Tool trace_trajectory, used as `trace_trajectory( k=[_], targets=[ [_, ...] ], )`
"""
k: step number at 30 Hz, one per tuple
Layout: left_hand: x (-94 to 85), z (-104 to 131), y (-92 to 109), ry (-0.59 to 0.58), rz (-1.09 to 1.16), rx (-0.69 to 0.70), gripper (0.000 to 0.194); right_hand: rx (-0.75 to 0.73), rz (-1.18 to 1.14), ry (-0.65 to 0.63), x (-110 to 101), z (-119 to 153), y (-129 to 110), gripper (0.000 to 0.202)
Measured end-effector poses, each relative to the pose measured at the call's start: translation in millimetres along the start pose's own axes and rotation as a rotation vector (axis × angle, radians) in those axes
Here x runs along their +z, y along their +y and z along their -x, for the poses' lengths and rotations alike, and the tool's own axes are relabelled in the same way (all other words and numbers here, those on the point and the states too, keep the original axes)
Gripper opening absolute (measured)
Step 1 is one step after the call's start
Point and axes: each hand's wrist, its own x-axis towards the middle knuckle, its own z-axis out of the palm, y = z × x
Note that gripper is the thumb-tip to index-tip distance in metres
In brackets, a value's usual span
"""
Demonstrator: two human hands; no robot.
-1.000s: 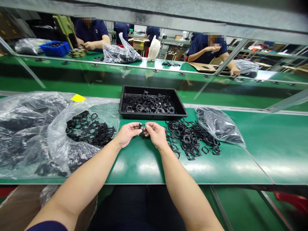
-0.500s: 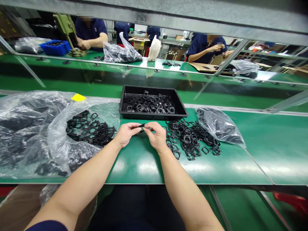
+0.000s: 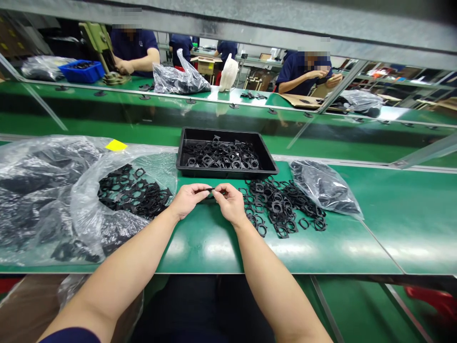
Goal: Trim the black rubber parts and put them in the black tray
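Above the green bench, my left hand [image 3: 188, 200] and my right hand [image 3: 230, 202] meet, both closed in a pinch on a small black plastic part [image 3: 210, 190]. Fingers cover most of this part, so its outline is hard to make out. Just beyond them stands a black tray [image 3: 228, 173] holding many black ring-shaped parts [image 3: 223, 153]. To the right of my right hand lies a loose pile of black plastic rings [image 3: 276, 205]. Left of my left hand, an opened clear bag [image 3: 89, 209] spills out black frame-like parts [image 3: 132, 190].
A filled clear bag [image 3: 324, 188] lies at the right behind the ring pile. A yellow tag [image 3: 116, 145] sits on the left bag. Beyond a metal-framed divider, people work at another bench with a blue bin [image 3: 82, 71] and a hand press [image 3: 102, 47].
Both hands stay together in nearly the same place, a touch lower. The black part between the fingertips has turned flatter. Across the divider, the right-hand person's hands have shifted slightly.
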Motion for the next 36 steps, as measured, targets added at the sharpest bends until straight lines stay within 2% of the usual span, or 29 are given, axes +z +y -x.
trace_trajectory(
  k=[7, 10, 14, 18, 20, 22, 24, 26, 36],
  targets=[
    [-0.1, -2, -5, 0.007, 0.076, -0.035, 0.033, -0.118, 0.128, 0.004, -1, -2, -4, 0.012],
    [1.3, 0, -2, 0.004, 0.025, -0.023, 0.031, -0.008, -0.012, 0.038, 2, -1, -3, 0.013],
    [5.4, 4, 3, -0.040, 0.051, -0.012, 0.036, 0.193, -0.256, 0.014, 5, -2, 0, 0.027],
    [6.9, 3, 2, -0.022, 0.059, -0.011, 0.043, 0.289, -0.245, 0.009, 4, -3, 5, 0.031],
    [6.3, 2, 1, 0.028, 0.026, -0.008, 0.040, 0.219, -0.145, 0.030, 2, -4, 7, 0.027],
    [5.5, 1, 0, 0.059, 0.002, -0.005, 0.039, 0.060, -0.020, 0.067, 1, -3, 5, 0.020],
    [4.9, 1, 0, 0.057, -0.002, 0.004, 0.039, -0.114, 0.068, 0.089, 0, -3, 2, 0.013],
    [4.5, 2, 0, 0.036, 0.003, 0.014, 0.040, -0.224, 0.114, 0.078, -2, -3, -1, 0.008],
    [3.7, 4, -2, -0.008, -0.044, 0.054, 0.037, -0.300, 0.205, 0.047, -4, -3, -3, 0.005]
  ],
)
